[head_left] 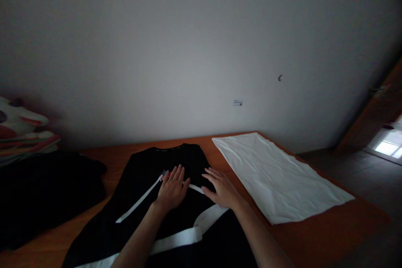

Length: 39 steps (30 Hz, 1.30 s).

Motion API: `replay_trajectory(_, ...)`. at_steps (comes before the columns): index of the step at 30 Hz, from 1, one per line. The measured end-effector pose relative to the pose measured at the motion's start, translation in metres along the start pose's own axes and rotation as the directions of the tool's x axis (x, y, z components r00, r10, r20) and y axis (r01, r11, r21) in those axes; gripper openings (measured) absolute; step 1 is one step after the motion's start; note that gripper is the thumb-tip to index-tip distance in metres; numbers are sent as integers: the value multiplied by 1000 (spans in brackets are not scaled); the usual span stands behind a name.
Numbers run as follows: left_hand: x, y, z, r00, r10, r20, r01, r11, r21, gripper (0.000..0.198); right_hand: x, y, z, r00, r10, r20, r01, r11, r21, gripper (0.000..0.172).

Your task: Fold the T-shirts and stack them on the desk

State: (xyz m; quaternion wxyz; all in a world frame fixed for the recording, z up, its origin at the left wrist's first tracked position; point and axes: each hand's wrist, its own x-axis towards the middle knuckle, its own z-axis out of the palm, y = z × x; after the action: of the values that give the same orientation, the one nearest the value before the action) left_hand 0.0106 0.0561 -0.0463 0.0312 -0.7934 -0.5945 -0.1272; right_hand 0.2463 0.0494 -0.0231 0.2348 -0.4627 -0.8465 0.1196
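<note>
A black shirt with white stripes (147, 213) lies spread flat on the wooden table (314, 234), its collar toward the wall. My left hand (172, 190) rests flat on the shirt's chest, fingers stretched out and close together. My right hand (220, 188) lies flat beside it on the same shirt, fingers extended toward the left. Neither hand holds anything.
A white folded cloth (276, 176) lies on the table to the right of the shirt. Dark clothing (44, 192) is heaped at the left, with a stack of colourful folded items (21, 134) behind it. A plain wall stands behind; a doorway shows at far right.
</note>
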Motion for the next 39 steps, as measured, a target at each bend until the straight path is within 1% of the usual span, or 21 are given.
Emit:
replay_trajectory(2,-1,-1,2,1000,5,7,-5,1000,13,60,0,0,3,999,19,42,-18,999,-35,51)
replay_trajectory(4,-1,-1,4,1000,-7,2,7,1000,10,60,0,-1,7,998,38,58,-34,997,-66,53)
replay_trajectory(10,0,1,3,999,-33,3,33,999,11,60,-1,-2,14,996,89,27,-86,991,-107,48)
replay_trajectory(15,-1,2,-1,999,-24,35,23,999,23,61,0,3,15,995,77,65,-69,991,-118,52)
replay_trajectory(18,0,3,-3,999,-36,28,36,999,0,60,0,6,17,996,71,52,-65,992,-109,51)
replay_trajectory(19,1,3,-4,998,-60,8,61,998,-16,58,0,7,18,997,70,42,-66,992,-104,50)
replay_trajectory(21,2,4,-9,988,-146,-47,143,989,-44,53,-1,8,19,997,71,19,-69,994,-86,47)
replay_trajectory(23,3,2,-14,963,-251,-100,246,968,-58,46,-1,9,19,998,67,-11,-68,996,-60,44)
replay_trajectory(25,3,0,-20,937,-329,-121,324,944,-59,40,-2,9,18,998,52,-46,-54,998,-32,40)
replay_trajectory(27,3,-2,-24,920,-373,-119,367,928,-66,37,-2,10,17,996,38,-81,-40,999,-12,37)
replay_trajectory(29,3,-4,-26,920,-379,-102,372,925,-78,33,-2,10,17,994,30,-105,-30,1000,-2,34)
replay_trajectory(33,6,-7,-25,936,-346,-58,337,933,-126,28,-2,10,16,991,16,-131,-15,1000,4,31)
replay_trajectory(39,9,-11,-24,939,-341,-41,324,919,-225,24,-2,6,12,985,-20,-172,26,999,33,30)
